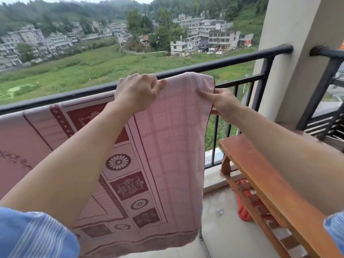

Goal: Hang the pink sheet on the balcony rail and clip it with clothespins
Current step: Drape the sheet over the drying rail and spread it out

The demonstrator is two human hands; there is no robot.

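Pink sheet (167,136) draped over balcony rail (223,62), hanging toward 6 o'clock. Left grip (137,92) clenches the top fold at the rail; right grip (221,103), at its 3 o'clock, pinches the side hem. Cloth judged light, limp, liable to slide: hold at hem and fold.

2 sleeves show, both of light blue cloth with thin white stripes. The left sleeve (33,233) ends in a loose hem near the elbow; the right sleeve (335,228) shows only a corner. All is bare from the hems to the left hand (137,92) and right hand (223,103)
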